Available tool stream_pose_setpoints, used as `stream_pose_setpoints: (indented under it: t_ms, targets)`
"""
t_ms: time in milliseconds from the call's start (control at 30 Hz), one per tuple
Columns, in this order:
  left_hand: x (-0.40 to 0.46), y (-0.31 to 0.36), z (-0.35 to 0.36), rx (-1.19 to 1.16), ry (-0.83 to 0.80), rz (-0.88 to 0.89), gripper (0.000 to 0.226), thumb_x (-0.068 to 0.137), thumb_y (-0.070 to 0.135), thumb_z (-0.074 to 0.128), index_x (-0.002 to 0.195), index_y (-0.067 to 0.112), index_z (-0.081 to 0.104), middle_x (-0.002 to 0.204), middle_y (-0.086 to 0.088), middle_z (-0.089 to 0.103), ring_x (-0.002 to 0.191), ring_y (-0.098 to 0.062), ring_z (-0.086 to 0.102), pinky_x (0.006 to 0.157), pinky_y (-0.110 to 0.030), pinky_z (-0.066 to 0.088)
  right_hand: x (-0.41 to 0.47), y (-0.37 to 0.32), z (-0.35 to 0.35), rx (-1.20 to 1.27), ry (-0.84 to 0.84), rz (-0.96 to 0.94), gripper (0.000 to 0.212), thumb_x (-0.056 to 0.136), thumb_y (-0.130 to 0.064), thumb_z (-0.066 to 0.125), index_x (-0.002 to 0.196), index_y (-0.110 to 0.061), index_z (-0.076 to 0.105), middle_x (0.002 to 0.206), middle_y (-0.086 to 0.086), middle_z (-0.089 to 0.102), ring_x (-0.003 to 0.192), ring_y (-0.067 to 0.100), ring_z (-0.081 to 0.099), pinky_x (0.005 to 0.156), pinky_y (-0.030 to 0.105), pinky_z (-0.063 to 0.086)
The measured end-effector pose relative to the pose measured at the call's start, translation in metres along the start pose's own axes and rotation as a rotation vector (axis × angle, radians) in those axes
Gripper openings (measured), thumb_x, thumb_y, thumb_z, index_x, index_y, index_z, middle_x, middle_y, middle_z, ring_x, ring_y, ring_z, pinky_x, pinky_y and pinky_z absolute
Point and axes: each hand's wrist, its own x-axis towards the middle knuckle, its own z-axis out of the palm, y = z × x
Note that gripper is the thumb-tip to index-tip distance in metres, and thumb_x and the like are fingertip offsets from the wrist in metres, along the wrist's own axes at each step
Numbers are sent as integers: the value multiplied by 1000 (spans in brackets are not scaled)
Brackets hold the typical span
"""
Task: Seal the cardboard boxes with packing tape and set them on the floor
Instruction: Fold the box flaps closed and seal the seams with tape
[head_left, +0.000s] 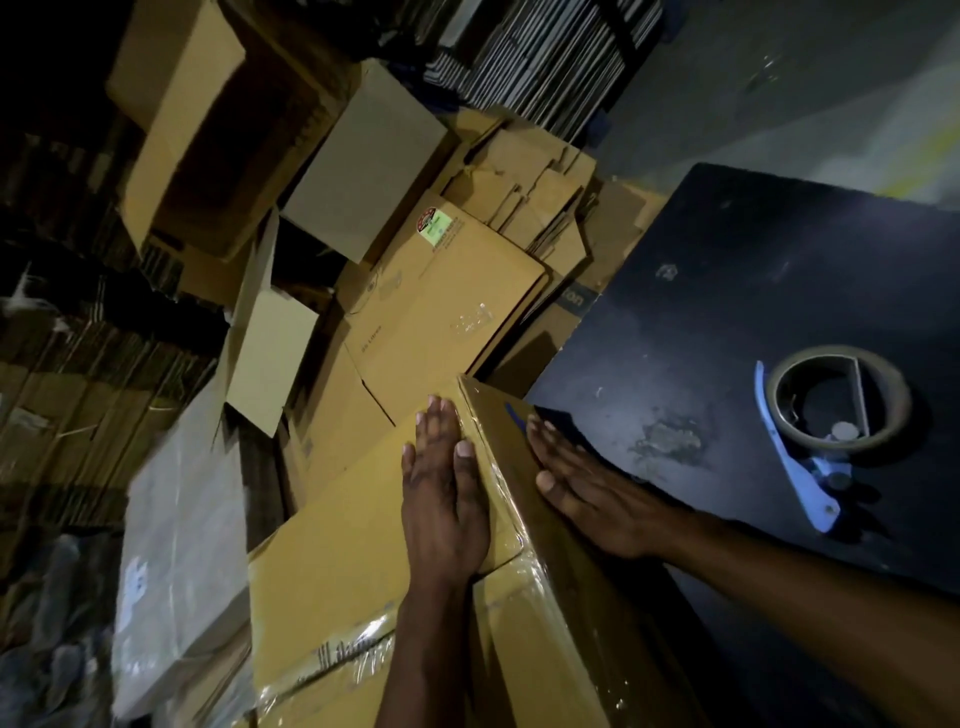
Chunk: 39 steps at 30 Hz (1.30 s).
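Observation:
A brown cardboard box (332, 571) with clear packing tape along its seams fills the lower middle of the head view. My left hand (447, 493) lies flat on its top face, fingers straight, pressing on the taped edge. My right hand (587, 488) presses flat against the box's right side face, next to the black table. A roll of brown packing tape in a blue-handled dispenser (826, 415) rests on the black table (727, 291) to the right, apart from both hands.
Open and sealed cardboard boxes (436, 296) are piled behind and to the left. Flattened cartons (540, 192) lean at the back, with stacked sheets (530, 57) above. A plastic-wrapped bundle (182, 535) stands at the lower left. Grey floor (810, 88) shows at the upper right.

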Motion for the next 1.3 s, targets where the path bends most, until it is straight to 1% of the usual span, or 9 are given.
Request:
stream_pose_setpoints:
  t_ms: [200, 333, 400, 533, 667, 867, 1100, 1233, 1300]
  targets:
    - [2, -2, -3, 6, -70, 9, 55, 110, 40, 32, 162, 23, 31, 170, 6, 24, 157, 1, 12, 130, -36, 9, -20, -65, -17, 28, 17, -100, 65, 95, -59, -3, 152, -34, -23, 153, -28, -33, 127, -30, -33, 110, 7, -23]
    - [-3, -3, -11, 48, 56, -21, 52, 109, 37, 37, 159, 21, 41, 164, 3, 38, 154, -8, 28, 128, -49, 21, -13, -30, 2, 81, 27, -32, 71, 102, -61, 12, 161, -28, -8, 164, -19, -18, 152, -4, -15, 129, 40, 2]
    - [-13, 2, -18, 22, 199, -116, 53, 106, 41, 43, 156, 23, 45, 159, 4, 47, 149, -9, 38, 123, -52, 34, -19, -9, 5, 51, 71, 77, 75, 101, -61, 18, 162, -25, -4, 165, -16, -12, 154, 1, -10, 128, 37, 4]
    - [-52, 20, -24, 15, 160, -83, 49, 106, 36, 49, 152, 19, 53, 156, 5, 50, 149, -8, 39, 118, -49, 41, -43, -40, -3, 71, 134, -68, 69, 106, -54, 25, 163, -22, 5, 169, -14, -4, 152, -5, -7, 119, 11, -6]
    - [-96, 35, -25, -13, 69, -78, 46, 108, 32, 45, 153, 22, 50, 160, 9, 44, 152, -7, 33, 122, -51, 36, -53, -60, 12, 238, 148, -91, 68, 105, -53, 27, 163, -22, 9, 170, -12, 2, 153, -5, -3, 125, 21, 4]
    - [-118, 42, -12, 64, 23, -71, 50, 110, 29, 38, 160, 20, 39, 167, 7, 32, 157, -6, 20, 128, -50, 22, -72, -29, 27, 153, 94, 6, 66, 106, -56, 26, 164, -27, 11, 170, -9, 7, 155, 3, 3, 128, 41, 13]
    - [-118, 39, -11, 98, 60, -22, 49, 110, 27, 40, 157, 16, 43, 166, 1, 34, 158, -9, 18, 128, -50, 20, -105, -39, 38, 322, 18, -22, 96, 87, -80, 42, 163, -34, 6, 169, -17, 5, 152, -7, 4, 119, 11, 8]
    - [-120, 43, -15, 88, 93, -26, 48, 111, 30, 40, 156, 14, 45, 164, -2, 40, 157, -13, 24, 127, -52, 23, -116, -19, 36, 234, 69, 110, 99, 81, -91, 36, 162, -39, 11, 169, -15, 12, 153, 2, 14, 127, 35, 19]
    - [-125, 47, -19, 114, 110, -19, 49, 110, 31, 41, 154, 12, 47, 162, -5, 42, 156, -15, 27, 126, -51, 25, -126, -22, 35, 347, 123, 112, 97, 82, -89, 40, 161, -39, 15, 169, -14, 12, 153, 1, 13, 127, 36, 18]
